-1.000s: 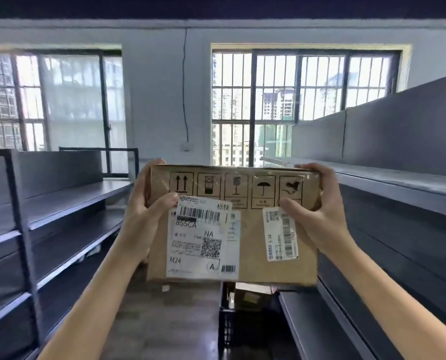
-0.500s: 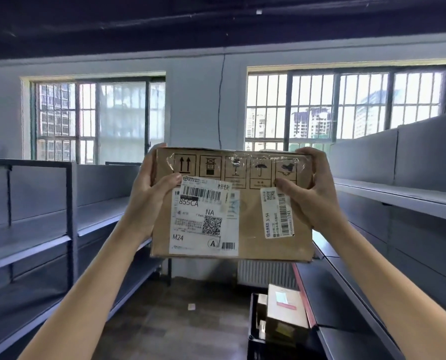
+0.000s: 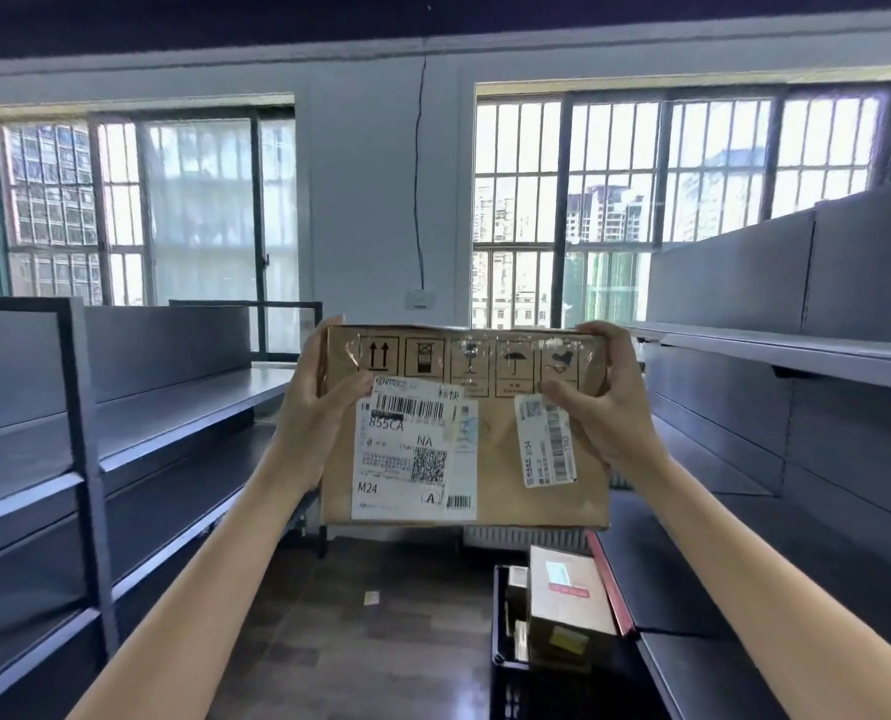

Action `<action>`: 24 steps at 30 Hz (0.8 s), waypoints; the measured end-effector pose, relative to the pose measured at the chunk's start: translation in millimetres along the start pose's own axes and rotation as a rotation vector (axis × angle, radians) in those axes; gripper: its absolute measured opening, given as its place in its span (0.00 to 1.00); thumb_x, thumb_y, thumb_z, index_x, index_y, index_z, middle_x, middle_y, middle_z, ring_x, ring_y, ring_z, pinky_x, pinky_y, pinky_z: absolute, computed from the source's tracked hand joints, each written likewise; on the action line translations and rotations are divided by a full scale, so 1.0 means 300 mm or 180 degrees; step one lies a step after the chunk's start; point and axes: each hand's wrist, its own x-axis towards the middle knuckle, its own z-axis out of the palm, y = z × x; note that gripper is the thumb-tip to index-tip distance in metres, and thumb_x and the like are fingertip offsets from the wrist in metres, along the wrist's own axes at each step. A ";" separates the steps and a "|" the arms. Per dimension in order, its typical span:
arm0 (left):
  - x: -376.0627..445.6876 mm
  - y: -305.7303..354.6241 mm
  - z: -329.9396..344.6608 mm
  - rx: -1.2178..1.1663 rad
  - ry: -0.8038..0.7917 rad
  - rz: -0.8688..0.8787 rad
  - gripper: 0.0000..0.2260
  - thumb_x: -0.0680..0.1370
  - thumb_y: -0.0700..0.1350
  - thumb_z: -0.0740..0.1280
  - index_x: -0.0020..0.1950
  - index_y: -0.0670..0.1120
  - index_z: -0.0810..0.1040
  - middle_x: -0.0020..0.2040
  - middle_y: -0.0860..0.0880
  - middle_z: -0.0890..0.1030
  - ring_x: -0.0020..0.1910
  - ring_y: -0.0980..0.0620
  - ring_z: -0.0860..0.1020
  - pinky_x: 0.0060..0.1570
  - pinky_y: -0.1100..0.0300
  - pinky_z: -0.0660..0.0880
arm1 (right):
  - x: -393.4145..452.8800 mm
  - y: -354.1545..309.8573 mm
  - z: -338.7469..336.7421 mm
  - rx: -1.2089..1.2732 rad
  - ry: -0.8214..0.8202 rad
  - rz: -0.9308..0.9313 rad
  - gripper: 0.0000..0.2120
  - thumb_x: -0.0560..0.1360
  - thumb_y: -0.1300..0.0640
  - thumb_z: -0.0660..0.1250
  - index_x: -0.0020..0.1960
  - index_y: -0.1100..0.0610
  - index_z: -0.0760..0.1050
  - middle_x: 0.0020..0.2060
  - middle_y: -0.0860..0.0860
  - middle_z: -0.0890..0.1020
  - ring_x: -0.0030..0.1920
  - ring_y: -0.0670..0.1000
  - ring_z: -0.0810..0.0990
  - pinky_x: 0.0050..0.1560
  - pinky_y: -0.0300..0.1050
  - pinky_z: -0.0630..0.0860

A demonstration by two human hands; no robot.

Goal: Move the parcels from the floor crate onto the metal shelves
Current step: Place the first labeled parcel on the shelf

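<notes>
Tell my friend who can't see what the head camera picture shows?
Two hands, left hand and right hand, hold up a brown cardboard parcel with white labels. Grey metal shelves line both sides, and a black floor crate below holds more parcels.

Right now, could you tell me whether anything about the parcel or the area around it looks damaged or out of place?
Small things only: the narrow label on the held parcel sits crooked, and a paper scrap lies on the floor.
</notes>
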 end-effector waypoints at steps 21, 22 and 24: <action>0.603 -0.833 0.173 0.0154 0.0202 -0.0622 0.22 0.70 0.47 0.70 0.61 0.61 0.71 0.49 0.49 0.83 0.46 0.45 0.83 0.43 0.48 0.78 | 0.500 0.946 -0.041 -0.0176 -0.0067 0.0415 0.27 0.66 0.62 0.75 0.56 0.45 0.65 0.56 0.60 0.76 0.58 0.62 0.76 0.60 0.65 0.71; 0.625 -0.879 0.166 0.0172 0.0222 -0.0645 0.21 0.70 0.48 0.70 0.60 0.63 0.71 0.49 0.50 0.84 0.46 0.46 0.83 0.41 0.50 0.79 | 0.518 0.989 -0.029 -0.0201 -0.0062 0.0436 0.27 0.66 0.62 0.76 0.55 0.43 0.65 0.57 0.60 0.76 0.58 0.62 0.76 0.60 0.65 0.71; 0.669 -0.972 0.148 0.0148 0.0250 -0.0699 0.23 0.71 0.47 0.71 0.62 0.62 0.70 0.51 0.51 0.83 0.47 0.46 0.83 0.41 0.49 0.79 | 0.555 1.078 0.000 -0.0248 -0.0037 0.0451 0.27 0.66 0.61 0.76 0.54 0.41 0.66 0.55 0.59 0.76 0.57 0.61 0.76 0.59 0.64 0.72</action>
